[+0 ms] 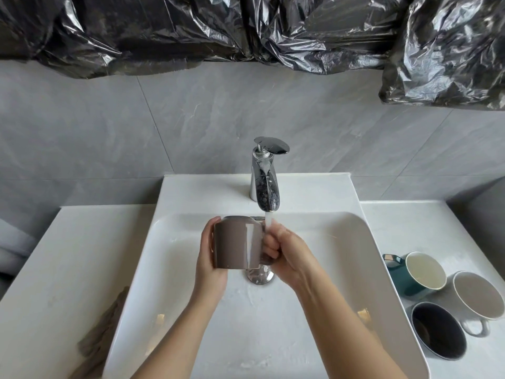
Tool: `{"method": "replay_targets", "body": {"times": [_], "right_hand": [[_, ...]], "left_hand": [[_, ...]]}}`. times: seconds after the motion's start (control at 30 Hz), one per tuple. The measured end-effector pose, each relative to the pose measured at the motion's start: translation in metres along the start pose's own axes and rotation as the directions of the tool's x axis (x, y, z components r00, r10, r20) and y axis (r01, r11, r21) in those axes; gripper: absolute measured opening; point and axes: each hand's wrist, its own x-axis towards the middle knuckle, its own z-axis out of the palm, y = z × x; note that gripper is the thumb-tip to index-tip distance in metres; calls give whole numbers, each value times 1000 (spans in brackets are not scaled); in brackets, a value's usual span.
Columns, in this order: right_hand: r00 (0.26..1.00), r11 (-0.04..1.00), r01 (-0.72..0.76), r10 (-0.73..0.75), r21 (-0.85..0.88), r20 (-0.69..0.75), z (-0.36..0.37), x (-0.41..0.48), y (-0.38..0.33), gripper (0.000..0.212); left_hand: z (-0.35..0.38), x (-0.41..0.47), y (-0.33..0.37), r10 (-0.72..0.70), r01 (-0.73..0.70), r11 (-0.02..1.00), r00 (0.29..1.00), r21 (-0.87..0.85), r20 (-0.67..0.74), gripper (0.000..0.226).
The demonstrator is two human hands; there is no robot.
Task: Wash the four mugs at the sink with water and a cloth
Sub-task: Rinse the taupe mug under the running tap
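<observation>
View from the head camera, looking down on a white sink (367,243). A brown mug (236,243) is held above the basin, just in front of the chrome faucet (266,187) and over the chrome drain (259,277). Its glossy side is turned toward the camera and its mouth is not seen. The mug's body is cupped by the left hand (209,258), with the fingers wrapped round the far left side and the palm underneath. The right hand (287,250) is closed round the mug's handle side, its fingers curled tightly there; the handle itself is mostly hidden by them. Both hands are thus clamped on the same mug, one on each side.

A stream of water (269,221) is shown running from the spout and meeting the top of the right hand, just beside the mug.

On the counter (410,228) to the right of the sink, three further mugs are grouped close together: a teal mug (418,274) with a cream interior, a pale mug (478,295) behind it to the right, and a dark mug (438,330) nearest the camera. A grey-brown cloth (102,332) is laid on the counter left of the sink, against the basin's edge. Crumpled black plastic sheeting (246,28) is hung above the grey tiled wall (109,127).
</observation>
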Motion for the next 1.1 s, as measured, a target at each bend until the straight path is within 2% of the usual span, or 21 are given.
{"method": "replay_targets", "body": {"times": [0.1, 0.2, 0.27, 0.33, 0.43, 0.5, 0.6, 0.67, 0.77, 0.83, 0.9, 0.93, 1.0, 1.07, 1.1], "right_hand": [[994, 1000, -8, 5, -26, -112, -2, 2, -2, 48], [990, 998, 58, -59, -12, -125, -3, -1, -4, 45], [980, 990, 136, -139, -30, -141, -1, -6, -4, 35], [949, 959, 226, -257, -171, -185, 0, -5, 1, 31], [886, 800, 246, -414, -548, -206, 0, 1, 10, 32], [887, 750, 216, -418, -625, -196, -1, 0, 12, 28], [935, 801, 182, -320, -570, -151, -5, -4, 13, 15], [945, 788, 195, -310, -584, -103, -11, -5, 16, 6], [932, 814, 325, -361, -482, 20, -24, -7, 23, 24], [909, 815, 392, -413, -427, 45, -25, -14, 26, 25], [887, 828, 366, -448, -425, -109, -22, -17, 28, 23], [873, 847, 322, -439, -424, -214, -22, -17, 29, 28], [860, 903, 197, -346, -382, -375, -21, -15, 24, 42], [871, 938, 63, -218, -340, -441, -23, -14, 15, 51], [883, 941, 11, -168, -339, -439, -23, -14, 12, 55]], "left_hand": [[6, 0, -2, 41, -43, 997, 998, 64, 42, 54], [4, 4, -7, 62, -67, 991, 997, 112, 51, 55], [6, 3, -3, 74, -81, 988, 995, 132, 63, 54], [8, 0, -1, 88, -98, 985, 993, 142, 80, 50], [7, -7, -1, 105, -118, 980, 990, 160, 90, 48], [4, -6, -2, 69, -87, 977, 993, 192, 100, 53], [1, -3, 3, -117, 102, 968, 992, 228, 56, 57], [4, 2, 11, -255, 236, 935, 966, 264, 40, 52], [12, 3, 26, -457, 443, 870, 889, 216, 16, 38], [14, 3, 35, -569, 551, 810, 821, 201, 42, 27], [14, 2, 39, -625, 553, 751, 772, 360, 116, 17], [14, 1, 38, -620, 522, 745, 772, 415, 142, 21], [19, -1, 36, -542, 424, 800, 814, 425, 209, 40], [26, -7, 35, -428, 320, 871, 866, 372, 258, 37], [30, -9, 34, -371, 280, 896, 898, 344, 237, 34]]}}
